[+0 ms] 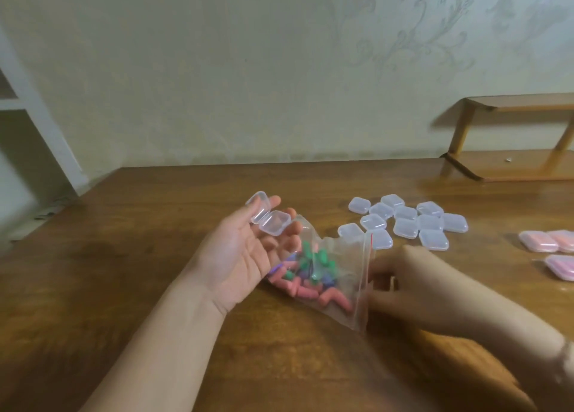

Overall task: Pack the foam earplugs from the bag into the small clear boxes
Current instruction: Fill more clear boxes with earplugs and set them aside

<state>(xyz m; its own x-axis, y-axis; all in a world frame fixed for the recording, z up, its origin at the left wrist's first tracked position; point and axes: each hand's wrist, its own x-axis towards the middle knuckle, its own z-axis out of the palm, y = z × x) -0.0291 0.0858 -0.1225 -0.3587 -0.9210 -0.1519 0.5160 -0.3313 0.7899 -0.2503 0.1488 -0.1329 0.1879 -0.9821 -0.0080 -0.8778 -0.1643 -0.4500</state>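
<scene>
The zip-lock bag (329, 275) of foam earplugs (306, 282) lies on the wooden table (155, 225) between both hands. The left hand (245, 253), palm up, fingers loosely spread, carries 1 open clear box (268, 216). The right hand (403, 282) reaches into the bag mouth; its fingertips are hidden. The earplugs are probably light and squashy: pinch gently at mid-body.

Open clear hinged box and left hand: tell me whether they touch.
Touching. The head view shows the open clear hinged box lying across the upturned fingers of the left hand.
</scene>
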